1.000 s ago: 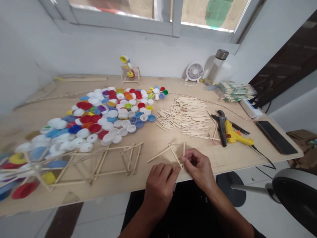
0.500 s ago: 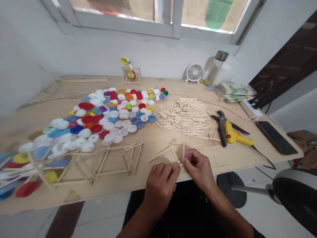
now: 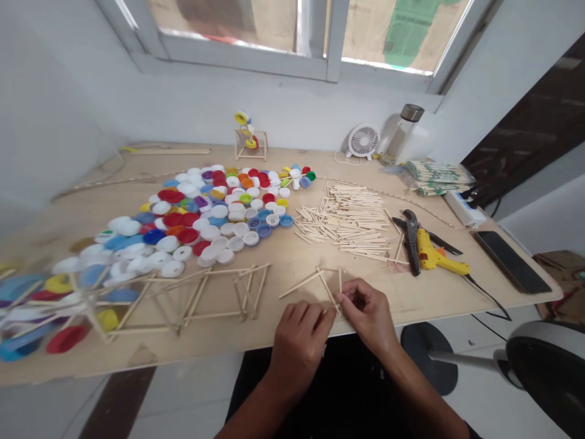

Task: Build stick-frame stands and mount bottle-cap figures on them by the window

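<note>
At the table's front edge, a small frame of thin wooden sticks (image 3: 327,284) lies between my hands. My right hand (image 3: 368,308) pinches one upright stick (image 3: 340,280) of it between thumb and finger. My left hand (image 3: 302,337) is closed at the frame's near corner, its fingertips close to the right thumb; what they grip is mostly hidden. One stick (image 3: 299,285) slants out from the frame to the left. Farther left stand larger stick frames (image 3: 214,299), joined in triangles and squares.
Bottle caps (image 3: 201,228) in many colours cover the left side. Behind my hands lies a pile of loose sticks (image 3: 356,213). To the right are a cutter (image 3: 412,241), a yellow glue gun (image 3: 434,253) with its cord, and a phone (image 3: 514,261). A small fan (image 3: 363,141) stands behind.
The whole view has shifted slightly, so things appear a little lower and farther right. Both hands keep nearly the same hold on the stick frame.
</note>
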`<state>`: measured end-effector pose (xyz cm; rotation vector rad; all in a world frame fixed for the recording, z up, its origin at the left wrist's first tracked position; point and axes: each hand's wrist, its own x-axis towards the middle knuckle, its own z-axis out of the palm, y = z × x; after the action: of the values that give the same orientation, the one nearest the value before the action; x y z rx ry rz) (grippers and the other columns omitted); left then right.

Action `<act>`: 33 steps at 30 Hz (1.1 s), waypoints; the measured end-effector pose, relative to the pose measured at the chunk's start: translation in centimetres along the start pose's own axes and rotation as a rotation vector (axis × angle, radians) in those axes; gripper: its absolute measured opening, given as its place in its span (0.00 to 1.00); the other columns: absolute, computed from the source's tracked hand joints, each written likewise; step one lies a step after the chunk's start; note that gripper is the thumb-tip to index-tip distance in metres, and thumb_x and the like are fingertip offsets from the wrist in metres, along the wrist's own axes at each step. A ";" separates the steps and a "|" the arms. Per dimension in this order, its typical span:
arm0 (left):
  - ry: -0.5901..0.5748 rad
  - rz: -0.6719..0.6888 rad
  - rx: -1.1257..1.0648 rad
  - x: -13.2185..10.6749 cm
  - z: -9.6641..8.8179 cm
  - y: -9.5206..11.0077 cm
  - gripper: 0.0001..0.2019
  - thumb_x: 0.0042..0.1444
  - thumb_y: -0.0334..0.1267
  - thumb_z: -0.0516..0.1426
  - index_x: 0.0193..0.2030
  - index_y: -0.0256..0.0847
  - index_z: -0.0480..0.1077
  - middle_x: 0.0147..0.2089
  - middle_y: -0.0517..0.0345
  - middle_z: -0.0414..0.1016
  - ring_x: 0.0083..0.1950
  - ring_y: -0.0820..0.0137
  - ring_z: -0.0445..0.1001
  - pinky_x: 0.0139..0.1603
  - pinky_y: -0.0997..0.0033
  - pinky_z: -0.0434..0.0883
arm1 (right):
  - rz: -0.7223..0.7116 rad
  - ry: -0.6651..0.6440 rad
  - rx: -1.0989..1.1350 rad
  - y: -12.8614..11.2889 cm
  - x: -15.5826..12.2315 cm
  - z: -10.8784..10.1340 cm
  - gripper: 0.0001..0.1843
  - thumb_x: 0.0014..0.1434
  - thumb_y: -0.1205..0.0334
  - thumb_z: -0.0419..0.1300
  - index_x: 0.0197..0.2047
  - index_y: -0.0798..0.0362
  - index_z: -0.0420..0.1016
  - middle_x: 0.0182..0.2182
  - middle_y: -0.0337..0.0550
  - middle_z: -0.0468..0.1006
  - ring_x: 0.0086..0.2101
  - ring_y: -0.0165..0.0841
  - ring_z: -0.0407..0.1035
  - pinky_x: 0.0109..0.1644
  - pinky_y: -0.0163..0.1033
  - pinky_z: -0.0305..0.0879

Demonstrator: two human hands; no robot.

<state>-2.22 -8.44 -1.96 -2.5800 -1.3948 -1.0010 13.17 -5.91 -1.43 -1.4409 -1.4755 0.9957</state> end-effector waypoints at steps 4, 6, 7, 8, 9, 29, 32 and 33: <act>0.018 0.018 0.006 -0.1 0.2 -0.1 0.12 0.62 0.29 0.47 0.43 0.37 0.71 0.30 0.55 0.70 0.32 0.69 0.64 0.34 0.67 0.60 | -0.005 -0.001 -0.008 0.2 0.0 0.0 0.07 0.56 0.58 0.59 0.33 0.54 0.71 0.23 0.38 0.72 0.23 0.28 0.65 0.27 0.31 0.62; 0.029 0.015 -0.001 -0.1 0.3 -0.1 0.12 0.61 0.29 0.48 0.43 0.37 0.71 0.30 0.54 0.70 0.32 0.68 0.65 0.34 0.67 0.61 | -0.008 0.000 -0.017 0.2 0.0 0.0 0.08 0.56 0.58 0.59 0.33 0.54 0.71 0.24 0.39 0.73 0.24 0.28 0.66 0.27 0.31 0.63; 0.029 0.007 -0.007 -0.2 0.3 0.0 0.11 0.61 0.29 0.48 0.43 0.37 0.71 0.31 0.54 0.71 0.32 0.68 0.65 0.34 0.67 0.61 | -0.010 0.002 -0.020 0.3 0.0 0.0 0.08 0.56 0.58 0.59 0.33 0.54 0.72 0.24 0.39 0.73 0.25 0.28 0.66 0.28 0.31 0.63; 0.027 -0.002 -0.014 -0.2 0.3 0.0 0.11 0.60 0.29 0.49 0.44 0.37 0.71 0.31 0.55 0.71 0.32 0.68 0.65 0.34 0.67 0.61 | -0.010 0.002 -0.022 0.3 0.0 0.0 0.08 0.56 0.58 0.59 0.33 0.54 0.72 0.25 0.39 0.73 0.25 0.28 0.67 0.28 0.31 0.63; 0.024 -0.013 -0.026 -0.3 0.2 0.0 0.10 0.60 0.29 0.50 0.44 0.37 0.71 0.31 0.55 0.71 0.33 0.68 0.66 0.34 0.67 0.62 | -0.010 0.000 -0.022 0.3 -0.1 0.0 0.08 0.56 0.58 0.59 0.33 0.54 0.72 0.25 0.39 0.73 0.25 0.28 0.67 0.28 0.31 0.63; -0.001 -0.174 0.031 1.2 -0.7 -1.9 0.06 0.59 0.31 0.52 0.39 0.39 0.70 0.38 0.56 0.76 0.39 0.65 0.70 0.40 0.63 0.65 | -0.033 0.020 -0.056 0.4 -0.2 0.2 0.08 0.56 0.59 0.59 0.32 0.54 0.73 0.24 0.39 0.74 0.25 0.28 0.67 0.28 0.31 0.63; -0.005 -0.175 0.043 1.4 -0.8 -1.9 0.06 0.59 0.31 0.52 0.38 0.39 0.70 0.38 0.55 0.76 0.39 0.65 0.70 0.39 0.63 0.65 | -0.033 0.025 -0.054 0.4 -0.1 0.2 0.08 0.56 0.58 0.59 0.31 0.54 0.73 0.24 0.38 0.74 0.24 0.28 0.67 0.28 0.30 0.63; -0.005 -0.176 0.048 1.4 -0.8 -1.9 0.06 0.58 0.31 0.52 0.38 0.39 0.70 0.38 0.55 0.76 0.40 0.65 0.70 0.39 0.63 0.65 | -0.034 0.025 -0.053 0.4 -0.1 0.1 0.08 0.56 0.58 0.59 0.31 0.54 0.73 0.24 0.38 0.74 0.24 0.28 0.67 0.28 0.30 0.64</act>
<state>-3.54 -6.52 -1.07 -2.4627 -1.6503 -0.9681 13.16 -6.02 -1.83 -1.4562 -1.5129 0.9207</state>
